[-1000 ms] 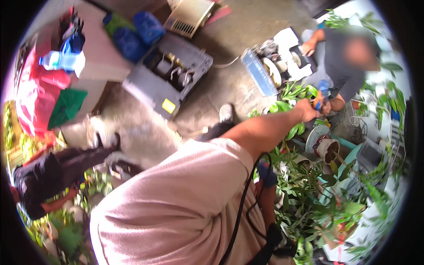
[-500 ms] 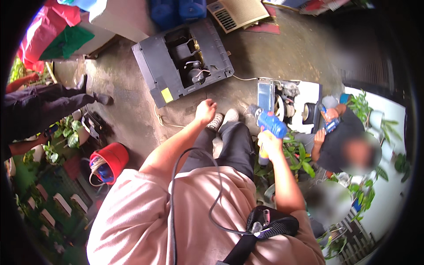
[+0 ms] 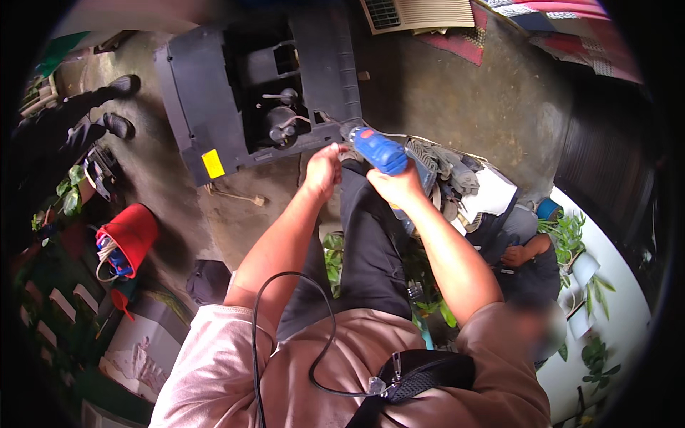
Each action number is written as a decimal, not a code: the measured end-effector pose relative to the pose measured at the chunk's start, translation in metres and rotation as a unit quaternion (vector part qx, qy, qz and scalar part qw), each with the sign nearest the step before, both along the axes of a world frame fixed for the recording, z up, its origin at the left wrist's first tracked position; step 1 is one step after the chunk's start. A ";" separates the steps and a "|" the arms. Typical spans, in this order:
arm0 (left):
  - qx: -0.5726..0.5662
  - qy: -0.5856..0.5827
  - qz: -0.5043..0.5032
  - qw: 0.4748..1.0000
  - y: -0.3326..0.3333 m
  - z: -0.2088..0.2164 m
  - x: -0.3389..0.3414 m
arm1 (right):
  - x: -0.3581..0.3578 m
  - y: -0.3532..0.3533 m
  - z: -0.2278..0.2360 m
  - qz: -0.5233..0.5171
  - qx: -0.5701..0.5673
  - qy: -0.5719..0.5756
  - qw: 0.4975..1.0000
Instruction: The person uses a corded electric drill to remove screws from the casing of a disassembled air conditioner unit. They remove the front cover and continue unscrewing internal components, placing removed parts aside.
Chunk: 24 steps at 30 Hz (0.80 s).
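Observation:
My right hand (image 3: 399, 187) is wrapped round the grip of a blue cordless drill (image 3: 382, 152). The drill's chuck points up and left, toward the near right corner of a large dark grey appliance casing (image 3: 202, 93). Close to the chuck is my left hand (image 3: 322, 172), its fingers pinched together; whatever they may hold is too small to make out. The casing lies on the floor, and through its opening a round dark motor-like part (image 3: 284, 127) with a wire shows. Whether the drill's tip touches the casing I cannot tell.
Right of my legs lies an opened appliance unit (image 3: 457, 175), with a crouching person (image 3: 528, 267) beside it. Another person's dark shoes (image 3: 120, 125) are at the left. A red bucket (image 3: 135, 232) holds tools and cord. A beige grille panel (image 3: 428, 14) lies at the back.
My right hand has brought the drill left and up to the casing's near corner, close to my left hand. The whole view has shifted, and the casing looks nearer.

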<state>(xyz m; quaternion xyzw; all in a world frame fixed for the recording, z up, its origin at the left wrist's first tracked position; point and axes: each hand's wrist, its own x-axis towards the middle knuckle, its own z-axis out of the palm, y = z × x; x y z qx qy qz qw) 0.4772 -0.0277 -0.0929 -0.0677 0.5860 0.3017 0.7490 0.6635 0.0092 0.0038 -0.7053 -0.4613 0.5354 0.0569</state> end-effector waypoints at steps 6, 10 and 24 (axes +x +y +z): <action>-0.051 -0.077 0.237 0.967 0.047 -0.054 0.017 | -0.015 0.029 -0.042 0.111 0.076 0.000 0.991; -0.078 -0.048 0.311 0.946 0.053 -0.083 0.015 | -0.024 0.031 -0.077 0.139 0.129 0.028 0.981; 0.000 -0.106 0.382 0.918 0.048 -0.113 0.008 | 0.005 0.036 -0.128 0.241 0.121 -0.006 0.963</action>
